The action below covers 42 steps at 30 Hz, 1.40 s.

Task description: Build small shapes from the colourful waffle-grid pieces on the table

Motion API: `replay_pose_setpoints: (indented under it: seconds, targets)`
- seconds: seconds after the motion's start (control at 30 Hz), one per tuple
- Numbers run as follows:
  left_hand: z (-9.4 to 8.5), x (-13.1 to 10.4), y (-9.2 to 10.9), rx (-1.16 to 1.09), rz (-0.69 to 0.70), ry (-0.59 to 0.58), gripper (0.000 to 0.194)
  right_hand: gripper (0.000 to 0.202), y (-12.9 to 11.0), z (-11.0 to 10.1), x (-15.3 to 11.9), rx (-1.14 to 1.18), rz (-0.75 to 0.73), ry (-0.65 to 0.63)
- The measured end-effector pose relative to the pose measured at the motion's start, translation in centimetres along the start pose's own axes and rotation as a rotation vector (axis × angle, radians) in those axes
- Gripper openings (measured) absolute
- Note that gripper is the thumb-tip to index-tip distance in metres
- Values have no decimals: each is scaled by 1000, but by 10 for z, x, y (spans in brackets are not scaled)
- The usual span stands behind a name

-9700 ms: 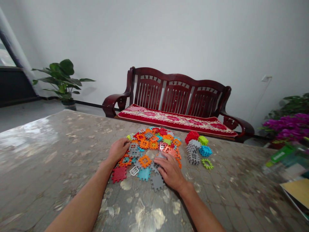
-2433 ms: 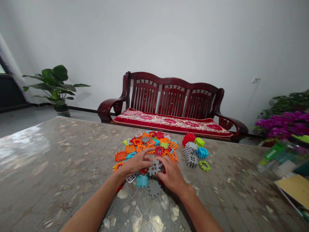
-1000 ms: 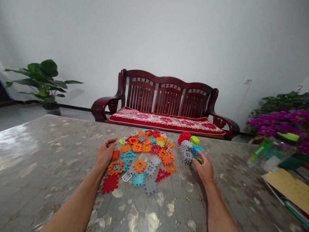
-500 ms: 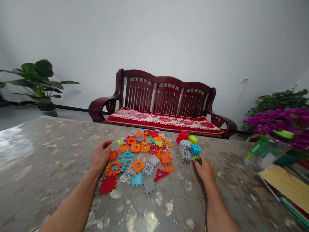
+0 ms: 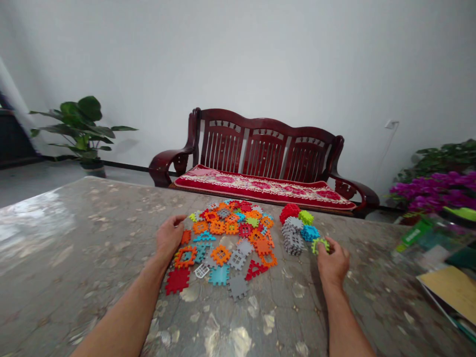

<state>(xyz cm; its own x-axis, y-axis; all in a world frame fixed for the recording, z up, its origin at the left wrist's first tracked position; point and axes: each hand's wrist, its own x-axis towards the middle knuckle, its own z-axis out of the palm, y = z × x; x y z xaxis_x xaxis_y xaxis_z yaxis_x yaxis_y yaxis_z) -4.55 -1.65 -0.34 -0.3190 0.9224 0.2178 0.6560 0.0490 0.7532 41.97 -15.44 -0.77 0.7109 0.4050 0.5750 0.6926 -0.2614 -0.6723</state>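
My right hand [image 5: 333, 261] pinches a lime-green interlocking plastic tile [image 5: 320, 246] with toothed edges, at the right of the sorted stacks. Close by are a stack of grey tiles [image 5: 293, 239], a blue stack [image 5: 310, 232], a lime-green stack [image 5: 306, 217] and a red stack [image 5: 289, 213]. My left hand [image 5: 170, 237] rests at the left side of a loose pile of mixed tiles, fingers loosely bent and apart, nothing seen in them. An orange tile [image 5: 186, 237] lies beside it. Nearer me are a dark red square tile [image 5: 177, 280] and a red triangular tile [image 5: 256, 269].
A patterned cloth [image 5: 111, 233] covers the table. At the right stand a clear container with a green lid [image 5: 464, 213], a tan notebook or folder [image 5: 451, 292] and purple flowers [image 5: 427, 191]. Behind the table is a wooden bench [image 5: 264, 144]; a potted plant [image 5: 87, 129] stands back left.
My right hand has moved rightward, away from the stacks, with the lime-green tile, which now shows more fully. My left hand stays beside the pile. The whole view has shifted slightly.
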Motion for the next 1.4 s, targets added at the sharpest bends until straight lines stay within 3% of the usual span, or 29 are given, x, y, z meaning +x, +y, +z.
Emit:
replay_pose_setpoints:
  seconds: [0.1, 0.17, 0.37, 0.5, 0.57, 0.67, 0.83, 1.07, 1.23, 1.4]
  targets:
    - [2, 0, -1, -2, 27, -30, 34, 44, -28, -2, -3, 199, 8, 76]
    - [4, 0, -2, -9, 34, -51, 35, 42, -52, 0, -12, 314, -34, 5]
    - [10, 1, -3, -49, 96, -163, 36, 28, -108, 17, -64, 456, -263, -368]
    - [16, 4, -7, -124, 147, -230, 36, 34, -118, 29, -93, 647, -187, -690]
    - [17, 4, -9, -139, 173, -238, 36, 38, -117, 33, -98, 752, -140, -792]
    - [17, 4, -9, -112, 201, -245, 37, 38, -109, 36, -93, 740, -138, -740]
    - [16, 2, -6, -23, 235, -271, 38, 37, -89, 37, -78, 409, -219, -553]
    - [20, 3, -10, 3, 247, -267, 38, 41, -80, 36, -81, 139, -373, -568]
    - [21, 3, -11, 18, 240, -255, 37, 41, -87, 42, -85, 15, -509, -592]
    - [20, 3, -9, 54, 234, -262, 37, 48, -98, 51, -88, -103, -530, -636]
